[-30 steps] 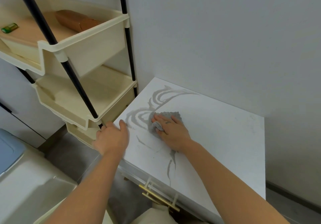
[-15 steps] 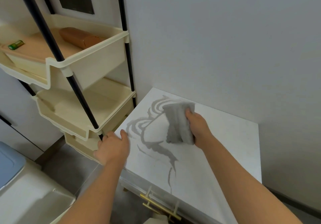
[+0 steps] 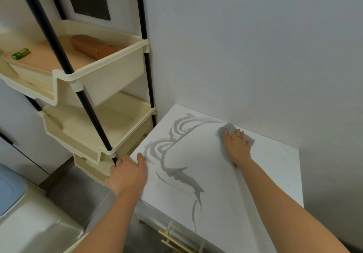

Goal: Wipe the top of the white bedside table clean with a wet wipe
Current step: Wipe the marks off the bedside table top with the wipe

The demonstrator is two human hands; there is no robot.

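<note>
The white bedside table (image 3: 271, 176) stands in a wall corner, its top marked with grey wet streaks (image 3: 176, 172) across the left and middle. My right hand (image 3: 236, 144) lies flat on a grey wet wipe (image 3: 225, 130) and presses it onto the tabletop near the back wall. Most of the wipe is hidden under the palm. My left hand (image 3: 127, 174) grips the table's left edge, thumb on the top and fingers curled over the side.
A cream tiered shelf rack (image 3: 94, 127) with black poles stands close to the table's left side, holding a brown case (image 3: 92, 46) and a small green item (image 3: 20, 53). A gold drawer handle (image 3: 174, 241) shows at the table's front. A white and blue bin (image 3: 17, 213) sits at lower left.
My right hand lifted the wipe off the table's middle, carried it to the back, and now presses it flat near the wall. My left hand stayed on the left edge.
</note>
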